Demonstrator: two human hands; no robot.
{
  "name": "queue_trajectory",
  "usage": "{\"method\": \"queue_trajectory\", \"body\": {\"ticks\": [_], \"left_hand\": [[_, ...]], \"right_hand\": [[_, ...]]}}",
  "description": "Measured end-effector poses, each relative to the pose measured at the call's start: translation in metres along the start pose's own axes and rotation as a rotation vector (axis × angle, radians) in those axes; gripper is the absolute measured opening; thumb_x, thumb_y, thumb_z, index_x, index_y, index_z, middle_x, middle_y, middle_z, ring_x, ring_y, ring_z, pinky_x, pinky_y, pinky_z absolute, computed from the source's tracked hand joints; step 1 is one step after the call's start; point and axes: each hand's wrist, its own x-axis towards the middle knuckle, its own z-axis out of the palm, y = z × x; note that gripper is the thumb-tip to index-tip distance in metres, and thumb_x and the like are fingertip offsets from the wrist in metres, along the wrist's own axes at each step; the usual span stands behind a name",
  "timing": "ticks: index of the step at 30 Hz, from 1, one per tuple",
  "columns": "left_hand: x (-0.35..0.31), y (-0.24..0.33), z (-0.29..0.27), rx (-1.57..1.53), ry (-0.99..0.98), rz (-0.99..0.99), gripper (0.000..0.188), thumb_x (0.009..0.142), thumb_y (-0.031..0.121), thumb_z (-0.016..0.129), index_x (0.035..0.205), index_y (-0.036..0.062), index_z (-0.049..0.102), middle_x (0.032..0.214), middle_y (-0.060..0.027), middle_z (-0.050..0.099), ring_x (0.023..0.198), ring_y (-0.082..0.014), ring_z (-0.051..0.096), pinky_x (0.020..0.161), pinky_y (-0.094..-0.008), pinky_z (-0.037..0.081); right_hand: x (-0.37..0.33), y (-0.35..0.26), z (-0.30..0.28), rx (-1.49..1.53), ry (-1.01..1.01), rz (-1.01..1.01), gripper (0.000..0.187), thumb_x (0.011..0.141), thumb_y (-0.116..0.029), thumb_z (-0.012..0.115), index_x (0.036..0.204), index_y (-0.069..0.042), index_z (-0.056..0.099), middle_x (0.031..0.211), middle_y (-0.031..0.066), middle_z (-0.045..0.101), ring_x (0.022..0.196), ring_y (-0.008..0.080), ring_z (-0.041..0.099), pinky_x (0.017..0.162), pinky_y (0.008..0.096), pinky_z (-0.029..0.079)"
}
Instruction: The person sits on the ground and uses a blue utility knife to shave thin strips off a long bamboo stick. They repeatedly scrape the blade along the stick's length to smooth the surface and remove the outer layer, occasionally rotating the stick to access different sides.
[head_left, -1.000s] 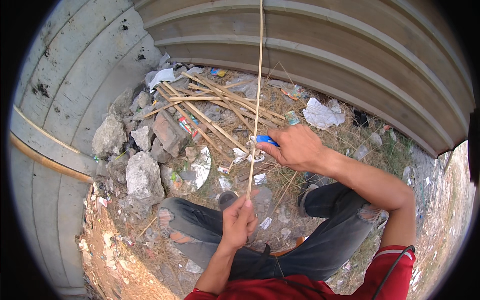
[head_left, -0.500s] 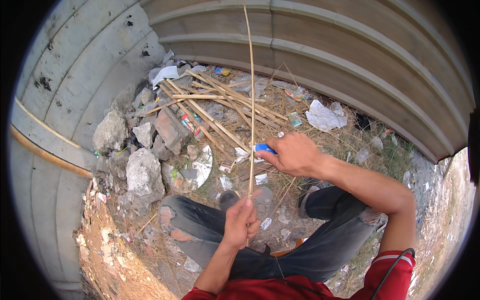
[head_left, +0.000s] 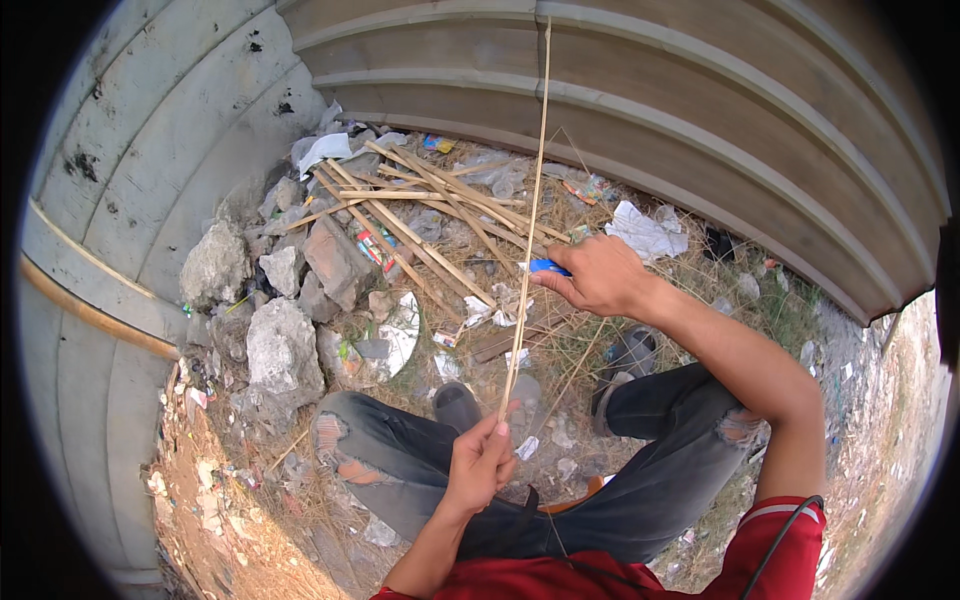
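Grip: left hand (head_left: 482, 462) closed around the lower end of a long thin cane strip (head_left: 531, 210), fingers wrapped and thumb on top; right hand (head_left: 592, 275) closed on a blue-handled tool (head_left: 548, 266), probably a small knife, its working end set against the strip partway up. Position: the strip rises from the left hand above the knees, passes the right hand, and runs almost vertical to the top of the view in front of the corrugated metal wall (head_left: 720, 130). Material: pale yellow, dry, fibrous, narrow and nearly straight along its whole visible length. Handling, by judgement: very light, springy rather than rigid, liable to whip or bow when held only at one end; likely to split along the grain and to leave splinters, so best held low and firmly near the base, with a second hold at mid-length to steady it. Surroundings: a loose pile of similar split sticks (head_left: 430, 210), crossed and flat on the ground; rough grey rubble stones (head_left: 280, 345) to the left, angular and chalky; scattered paper and plastic litter (head_left: 648, 232) among dry grass. Person seated low, in torn grey trousers (head_left: 400, 470) and a red shirt.
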Motion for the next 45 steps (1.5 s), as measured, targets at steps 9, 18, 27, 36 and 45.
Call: {"method": "queue_trajectory", "body": {"ticks": [9,18,27,36,45], "left_hand": [[-0.070,-0.035,-0.041,0.054,-0.104,-0.184,0.044,0.111,0.020,0.047,0.148,-0.0031,0.047,0.065,0.0050,0.030,0.048,-0.0049,0.024,0.044,-0.0240,0.022],[-0.226,-0.082,-0.163,0.286,0.003,-0.510,0.032,0.101,0.026,0.063,0.125,0.0061,0.071,0.066,0.0106,0.048,0.052,-0.0025,0.038,0.047,-0.0226,0.027],[-0.174,-0.069,-0.124,0.007,-0.013,-0.319,0.043,0.104,0.024,0.058,0.140,0.0012,0.058,0.067,0.0077,0.041,0.053,-0.0048,0.034,0.047,-0.0238,0.027],[-0.045,-0.017,-0.013,-0.066,0.067,0.117,0.045,0.110,0.019,0.049,0.149,-0.0020,0.046,0.060,0.0080,0.028,0.047,-0.0035,0.024,0.042,-0.0232,0.020],[0.004,0.020,0.028,-0.057,0.059,0.225,0.044,0.110,0.019,0.047,0.148,-0.0029,0.046,0.062,0.0065,0.030,0.045,-0.0021,0.023,0.041,-0.0220,0.019]], "right_hand": [[0.001,0.128,-0.005,0.006,0.322,0.445,0.064,0.103,-0.057,0.044,0.095,0.000,0.071,0.082,0.0272,0.069,0.087,0.0489,0.066,0.079,0.0558,0.051],[-0.059,0.249,-0.016,-0.028,0.478,0.962,0.066,0.101,-0.058,0.044,0.104,0.001,0.073,0.105,0.0319,0.069,0.108,0.0492,0.064,0.096,0.0536,0.050],[-0.033,0.181,-0.016,0.388,0.605,0.623,0.056,0.100,-0.052,0.054,0.092,0.002,0.065,0.076,0.0200,0.066,0.071,0.0382,0.062,0.071,0.0489,0.048],[-0.028,-0.018,-0.038,0.308,0.067,0.020,0.053,0.102,-0.050,0.052,0.090,0.000,0.066,0.067,0.0214,0.061,0.064,0.0395,0.061,0.065,0.0500,0.047],[-0.050,-0.062,-0.011,0.145,-0.204,-0.186,0.047,0.099,-0.051,0.055,0.107,-0.005,0.067,0.070,0.0208,0.068,0.073,0.0454,0.068,0.067,0.0554,0.054]]}}
